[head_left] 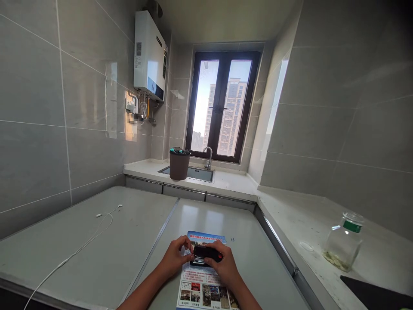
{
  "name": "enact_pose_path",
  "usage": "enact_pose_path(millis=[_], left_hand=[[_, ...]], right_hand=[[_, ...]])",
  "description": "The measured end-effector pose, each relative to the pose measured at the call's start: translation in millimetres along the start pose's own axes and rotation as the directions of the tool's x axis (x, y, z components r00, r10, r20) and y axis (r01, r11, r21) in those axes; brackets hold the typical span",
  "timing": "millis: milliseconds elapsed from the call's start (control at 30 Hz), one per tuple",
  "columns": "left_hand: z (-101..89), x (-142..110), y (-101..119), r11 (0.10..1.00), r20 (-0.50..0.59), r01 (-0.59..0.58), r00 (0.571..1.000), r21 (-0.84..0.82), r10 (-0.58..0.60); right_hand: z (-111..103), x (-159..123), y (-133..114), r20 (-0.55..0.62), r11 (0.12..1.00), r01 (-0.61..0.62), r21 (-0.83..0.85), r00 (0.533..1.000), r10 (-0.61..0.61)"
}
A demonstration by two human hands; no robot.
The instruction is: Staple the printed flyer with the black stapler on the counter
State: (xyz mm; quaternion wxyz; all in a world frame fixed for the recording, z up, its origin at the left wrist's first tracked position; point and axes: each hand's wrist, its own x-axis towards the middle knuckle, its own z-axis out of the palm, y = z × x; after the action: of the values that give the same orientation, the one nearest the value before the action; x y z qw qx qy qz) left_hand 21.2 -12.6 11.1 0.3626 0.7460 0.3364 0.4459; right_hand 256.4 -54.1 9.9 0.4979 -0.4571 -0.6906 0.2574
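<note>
My right hand (222, 263) grips a small black object (204, 252) with a red mark near its right end; its exact kind is unclear. At its left end my left hand (179, 255) is closed, thumb and forefinger pinched together. Whether those fingertips hold the object itself or something tiny, I cannot make out. A shiny dark part shows just below the black object, between the hands. Under both hands lies a printed leaflet (193, 275) with photos and red and blue lettering. Two tiny dark slivers (232, 239) lie right of the leaflet's top.
A white cable (77, 250) runs across the left of the grey table panel (135, 224). On the right counter (290, 211) stands a glass jar (343, 243) with pale pieces inside. Farther back are a brown bin (180, 165), a sink (201, 174) and a faucet (209, 158).
</note>
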Motion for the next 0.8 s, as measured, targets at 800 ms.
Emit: enact_pose_path(millis=[800], left_hand=[[1.0, -1.0, 7.4, 0.995, 0.030, -0.004, 1.000, -0.099, 0.007]], right_hand=[[-1.3, 0.5, -1.3, 0.000, 1.000, 0.014, -0.027, 1.000, -0.014]])
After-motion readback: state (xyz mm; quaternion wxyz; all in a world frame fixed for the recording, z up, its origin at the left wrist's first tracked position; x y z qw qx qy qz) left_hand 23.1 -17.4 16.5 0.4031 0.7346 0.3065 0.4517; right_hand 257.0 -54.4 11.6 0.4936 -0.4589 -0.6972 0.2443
